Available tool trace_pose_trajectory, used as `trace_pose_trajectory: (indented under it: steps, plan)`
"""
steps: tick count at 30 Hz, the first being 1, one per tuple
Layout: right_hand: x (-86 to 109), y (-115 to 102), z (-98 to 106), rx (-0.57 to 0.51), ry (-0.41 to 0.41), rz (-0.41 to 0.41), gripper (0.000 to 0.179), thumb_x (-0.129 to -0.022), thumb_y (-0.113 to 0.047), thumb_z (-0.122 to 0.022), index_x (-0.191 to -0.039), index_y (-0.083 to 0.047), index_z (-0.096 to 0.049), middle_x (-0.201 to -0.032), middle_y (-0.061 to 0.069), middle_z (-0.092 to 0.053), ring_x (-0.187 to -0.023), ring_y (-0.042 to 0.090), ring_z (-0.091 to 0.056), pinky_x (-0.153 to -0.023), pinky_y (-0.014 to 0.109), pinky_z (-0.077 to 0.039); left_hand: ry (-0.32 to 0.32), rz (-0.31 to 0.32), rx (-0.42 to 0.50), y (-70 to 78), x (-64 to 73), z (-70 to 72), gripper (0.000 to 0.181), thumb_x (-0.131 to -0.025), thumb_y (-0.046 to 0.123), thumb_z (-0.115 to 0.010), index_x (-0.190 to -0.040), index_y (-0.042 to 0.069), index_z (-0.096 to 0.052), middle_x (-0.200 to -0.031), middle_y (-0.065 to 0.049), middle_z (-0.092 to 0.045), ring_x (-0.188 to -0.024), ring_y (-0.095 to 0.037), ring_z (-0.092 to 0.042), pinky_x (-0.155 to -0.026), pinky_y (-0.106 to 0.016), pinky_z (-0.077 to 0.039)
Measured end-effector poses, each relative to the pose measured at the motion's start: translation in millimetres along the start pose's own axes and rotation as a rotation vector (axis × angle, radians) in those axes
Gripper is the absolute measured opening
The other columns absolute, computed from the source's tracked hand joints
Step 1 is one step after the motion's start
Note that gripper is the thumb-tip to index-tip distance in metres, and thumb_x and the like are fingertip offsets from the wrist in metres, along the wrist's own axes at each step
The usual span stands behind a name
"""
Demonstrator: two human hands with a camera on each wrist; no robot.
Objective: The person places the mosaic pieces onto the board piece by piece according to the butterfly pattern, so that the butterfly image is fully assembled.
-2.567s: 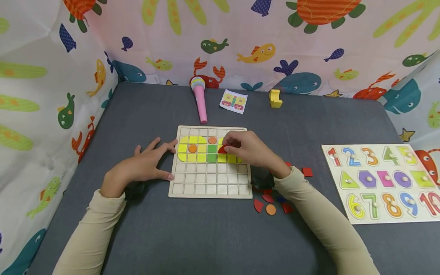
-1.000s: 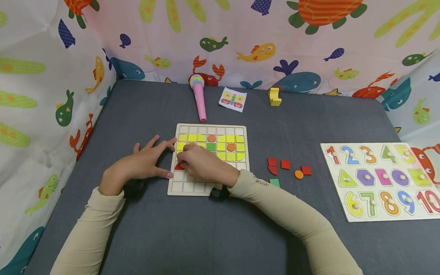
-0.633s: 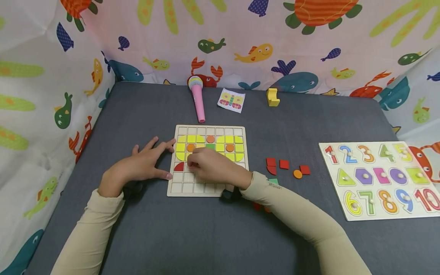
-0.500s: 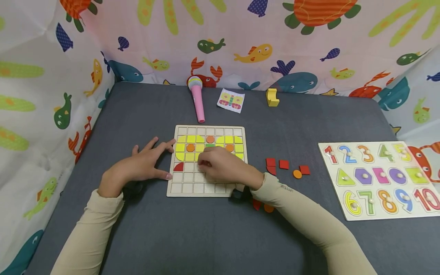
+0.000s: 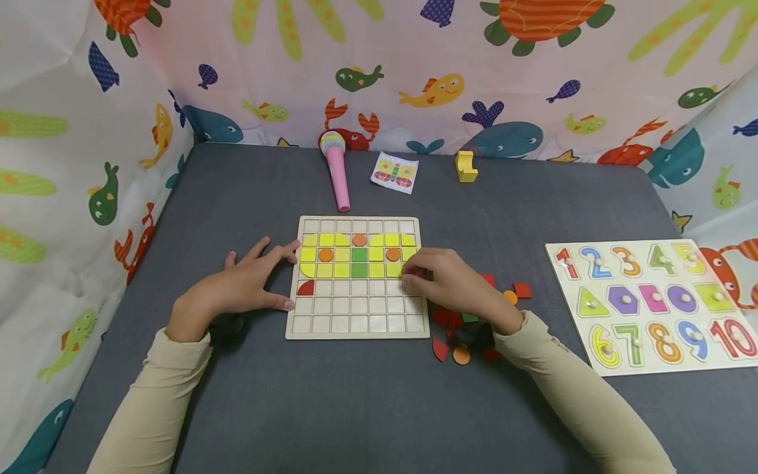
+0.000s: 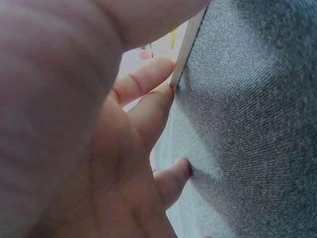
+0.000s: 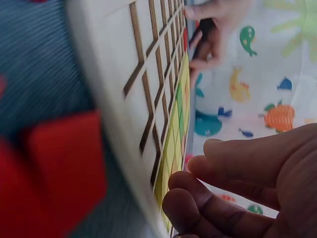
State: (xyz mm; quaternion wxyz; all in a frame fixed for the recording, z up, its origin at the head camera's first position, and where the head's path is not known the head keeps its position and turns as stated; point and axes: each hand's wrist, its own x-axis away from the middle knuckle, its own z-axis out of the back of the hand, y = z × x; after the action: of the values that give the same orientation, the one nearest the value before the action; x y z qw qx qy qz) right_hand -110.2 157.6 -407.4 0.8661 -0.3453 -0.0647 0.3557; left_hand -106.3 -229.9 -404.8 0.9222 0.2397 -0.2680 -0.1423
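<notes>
On the grey table [image 5: 266, 408] before me the wooden grid board [image 5: 360, 324] lies flat, one side facing me nearly straight on, too close to square for me to tell a long axis. My left hand [image 5: 244, 283] spreads its fingers apart, tips at the board's left edge; my right hand [image 5: 453, 282], over the right edge, curls loosely, thumb apart from the fingers. Yellow pieces [image 5: 325, 270] run left to right, and nearer me a red quarter piece [image 5: 306, 288] turns its curve far-left.
</notes>
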Motion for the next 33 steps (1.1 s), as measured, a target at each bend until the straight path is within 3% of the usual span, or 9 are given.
trace_pose_trajectory:
  steps: [8,14,19,23,28,33]
  plan:
    - [33.2,22,24,0.063,0.038,-0.098,0.013,-0.098,-0.004,-0.077,-0.111,-0.005,-0.079,-0.097,-0.002,-0.07,-0.082,0.014,-0.059,-0.07,0.034,-0.052,-0.008,0.016,-0.016,2.3,-0.6,-0.8,0.108,-0.085,0.046,-0.091,-0.168,0.017,-0.027,-0.173,-0.024,-0.023,-0.16,-0.052,0.004,-0.111,-0.086,0.007]
    - [53.9,38,37,0.111,0.034,-0.146,0.02,-0.097,-0.004,-0.079,-0.117,-0.003,-0.078,-0.109,0.007,-0.072,-0.094,0.022,-0.061,-0.08,0.044,-0.054,-0.009,0.016,-0.016,2.5,-0.8,-0.2,0.105,-0.085,0.046,-0.091,-0.166,0.018,-0.03,-0.174,-0.023,-0.022,-0.16,-0.052,0.005,-0.112,-0.085,0.008]
    - [61.8,43,43,0.128,0.018,-0.167,0.023,-0.097,-0.002,-0.077,-0.12,0.0,-0.076,-0.115,0.012,-0.07,-0.106,0.03,-0.061,-0.088,0.052,-0.053,-0.003,0.011,0.0,2.2,0.4,0.9,0.1,-0.084,0.049,-0.092,-0.162,0.019,-0.035,-0.174,-0.024,-0.022,-0.16,-0.051,0.004,-0.112,-0.085,0.007]
    - [63.1,46,45,0.15,0.018,-0.164,0.02,-0.097,0.0,-0.076,-0.116,0.002,-0.075,-0.114,0.015,-0.069,-0.112,0.036,-0.06,-0.094,0.058,-0.051,-0.01,0.015,-0.007,2.0,0.0,0.1,0.104,-0.085,0.048,-0.091,-0.165,0.018,-0.032,-0.174,-0.024,-0.022,-0.16,-0.052,0.005,-0.111,-0.086,0.008]
    - [62.3,48,45,0.156,0.022,-0.189,0.012,-0.096,0.0,-0.077,-0.106,0.0,-0.071,-0.105,0.012,-0.066,-0.102,0.033,-0.057,-0.086,0.052,-0.049,0.008,-0.005,0.006,-0.8,0.3,-0.8,0.109,-0.083,0.049,-0.092,-0.166,0.019,-0.03,-0.173,-0.024,-0.024,-0.16,-0.052,0.004,-0.11,-0.086,0.008]
    - [60.8,47,45,0.15,0.062,-0.221,0.014,-0.095,0.0,-0.078,-0.104,-0.003,-0.066,-0.091,0.006,-0.065,-0.082,0.023,-0.056,-0.071,0.042,-0.048,0.006,0.001,0.006,-2.7,-0.7,-0.9,0.109,-0.082,0.054,-0.091,-0.166,0.024,-0.03,-0.174,-0.02,-0.024,-0.162,-0.046,0.006,-0.113,-0.083,0.008]
